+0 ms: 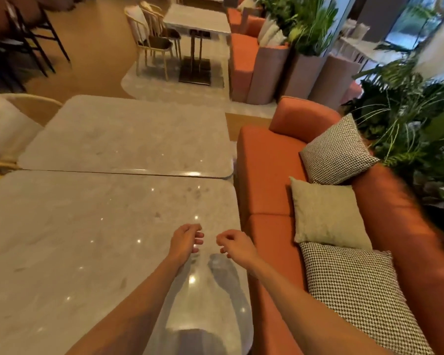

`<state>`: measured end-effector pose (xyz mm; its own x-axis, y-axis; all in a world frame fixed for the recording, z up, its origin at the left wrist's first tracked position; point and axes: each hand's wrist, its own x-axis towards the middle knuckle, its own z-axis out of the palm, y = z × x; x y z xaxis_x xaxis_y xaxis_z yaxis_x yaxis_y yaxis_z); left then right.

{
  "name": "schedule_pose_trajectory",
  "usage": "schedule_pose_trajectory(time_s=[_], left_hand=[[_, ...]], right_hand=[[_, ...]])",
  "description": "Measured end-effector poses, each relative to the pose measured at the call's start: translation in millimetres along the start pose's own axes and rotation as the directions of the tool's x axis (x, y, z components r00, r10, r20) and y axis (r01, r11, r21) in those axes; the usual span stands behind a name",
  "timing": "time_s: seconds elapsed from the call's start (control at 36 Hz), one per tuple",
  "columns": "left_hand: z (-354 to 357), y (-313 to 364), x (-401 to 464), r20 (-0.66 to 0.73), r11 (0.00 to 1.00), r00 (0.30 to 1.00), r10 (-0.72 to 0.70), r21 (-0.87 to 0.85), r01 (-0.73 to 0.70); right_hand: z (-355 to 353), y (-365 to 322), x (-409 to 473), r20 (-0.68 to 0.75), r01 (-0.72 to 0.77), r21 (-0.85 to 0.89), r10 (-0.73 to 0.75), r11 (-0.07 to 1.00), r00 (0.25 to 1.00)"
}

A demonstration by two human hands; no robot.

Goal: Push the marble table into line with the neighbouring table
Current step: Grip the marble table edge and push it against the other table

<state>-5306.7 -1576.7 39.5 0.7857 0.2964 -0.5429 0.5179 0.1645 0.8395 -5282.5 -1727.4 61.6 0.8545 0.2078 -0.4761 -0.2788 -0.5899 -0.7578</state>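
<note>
A glossy marble table (82, 239) fills the lower left of the head view. The neighbouring marble table (128, 139) stands just beyond it, their long edges nearly touching; the near table's right edge juts slightly further right. My left hand (186, 240) hovers above the near table's right side, fingers loosely curled, holding nothing. My right hand (235, 243) hangs over the table's right edge, fingers loosely curled and empty. Neither hand visibly touches the marble.
An orange sofa (267, 175) runs along the right of both tables, carrying a checked cushion (337, 149), a beige cushion (327, 213) and another checked cushion (356, 293). Plants (408, 119) stand behind it. A pale chair (8, 124) sits at left. More tables and chairs stand further back.
</note>
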Motion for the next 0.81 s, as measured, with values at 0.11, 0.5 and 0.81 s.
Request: schedule_pose_trajectory(time_s=[0.11, 0.5, 0.81], left_hand=[[10.0, 11.8, 13.7, -0.052, 0.998, 0.998, -0.035, -0.055, 0.032], [-62.6, -64.6, -12.8, -0.544, 0.928, 0.768, -0.337, -0.332, 0.171], [-53.1, -129.7, -88.0, -0.621, 0.865, 0.673, -0.402, -0.499, 0.056]], right_hand=[[-15.4, -5.2, 40.7, 0.038, -0.031, 0.007, 0.031, 0.999, 0.999], [78.2, -18.5, 121.1, 0.573, 0.282, -0.344, -0.038, 0.896, 0.819], [116.9, -7.8, 76.3, 0.776, 0.695, -0.52, -0.066, 0.497, 0.627]])
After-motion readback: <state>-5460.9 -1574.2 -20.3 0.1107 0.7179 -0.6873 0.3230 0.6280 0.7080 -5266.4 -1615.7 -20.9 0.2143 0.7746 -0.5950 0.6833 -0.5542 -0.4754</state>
